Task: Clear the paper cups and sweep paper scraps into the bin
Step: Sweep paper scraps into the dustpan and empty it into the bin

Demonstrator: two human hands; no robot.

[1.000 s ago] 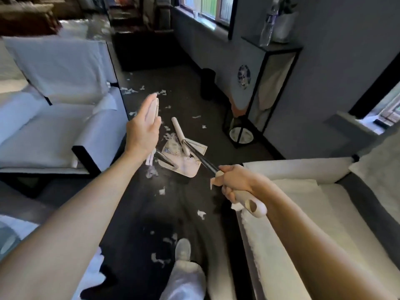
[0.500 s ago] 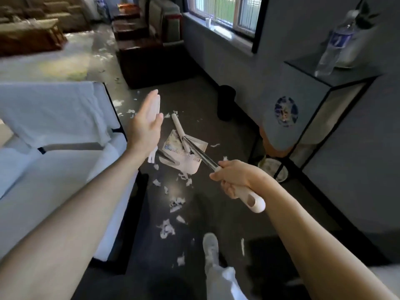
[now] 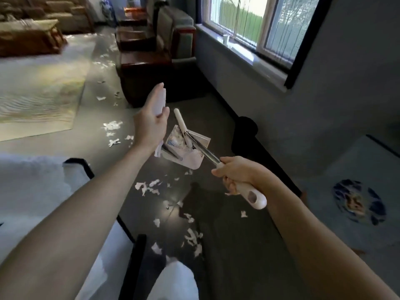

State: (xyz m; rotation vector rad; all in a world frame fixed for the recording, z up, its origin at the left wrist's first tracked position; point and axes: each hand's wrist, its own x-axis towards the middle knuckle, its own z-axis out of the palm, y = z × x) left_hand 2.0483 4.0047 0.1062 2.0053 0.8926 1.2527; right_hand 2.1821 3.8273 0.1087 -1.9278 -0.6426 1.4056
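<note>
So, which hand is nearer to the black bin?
Right. The right hand, gripping a metal pole, is just below the bin in the view. The left hand, holding a white handle, is farther left, beyond the dustpan.

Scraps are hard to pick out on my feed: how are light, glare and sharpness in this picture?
Head view: window daylight glares off the far floor, washing out scraps there; near the dustpan the floor is dim, yet the white paper scraps stand out; wide-angle stretch swells the left forearm; the picture is slightly soft throughout.
</note>
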